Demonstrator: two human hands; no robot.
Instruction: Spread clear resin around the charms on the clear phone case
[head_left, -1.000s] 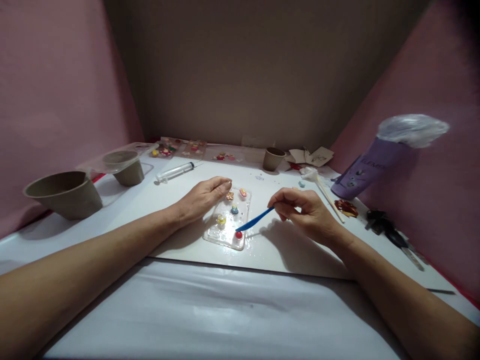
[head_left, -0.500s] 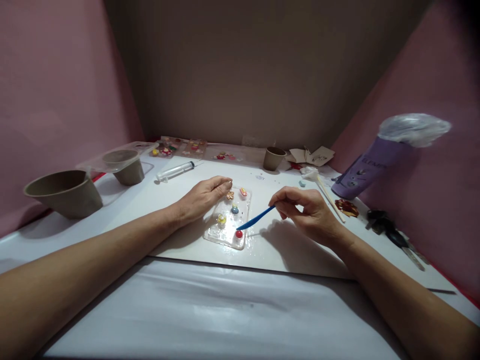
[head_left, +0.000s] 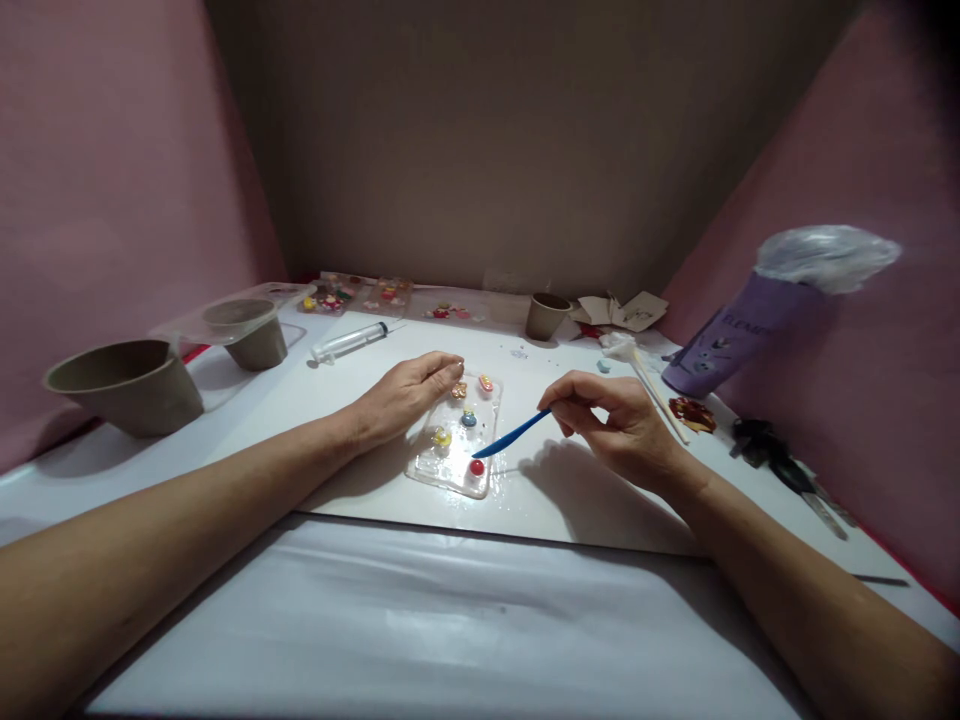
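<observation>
A clear phone case [head_left: 451,478] lies flat on the white board, with wet-looking gloss and several small charms on it. Among these are a red ball [head_left: 477,467], a yellow charm [head_left: 442,437], a blue one [head_left: 469,418], a brown one [head_left: 459,390] and a pink one [head_left: 486,383]. My left hand [head_left: 409,395] grips the case's upper left edge, its far fingers partly hidden. Pinched between thumb and fingers of my right hand [head_left: 604,415] is a blue plastic knife [head_left: 511,437]. Its tip is just above the red ball; contact cannot be made out.
Left stand two brown cups [head_left: 127,390], near a syringe [head_left: 349,343]. Decorated cases [head_left: 388,295] and another brown cup [head_left: 547,317] line the back. On the right are a wooden stick [head_left: 660,395], a purple container [head_left: 739,335] topped with plastic, and a black-handled tool [head_left: 795,475].
Almost nothing differs. The whole view has shifted very slightly; both hands, the blue knife and the phone case keep their places relative to one another.
</observation>
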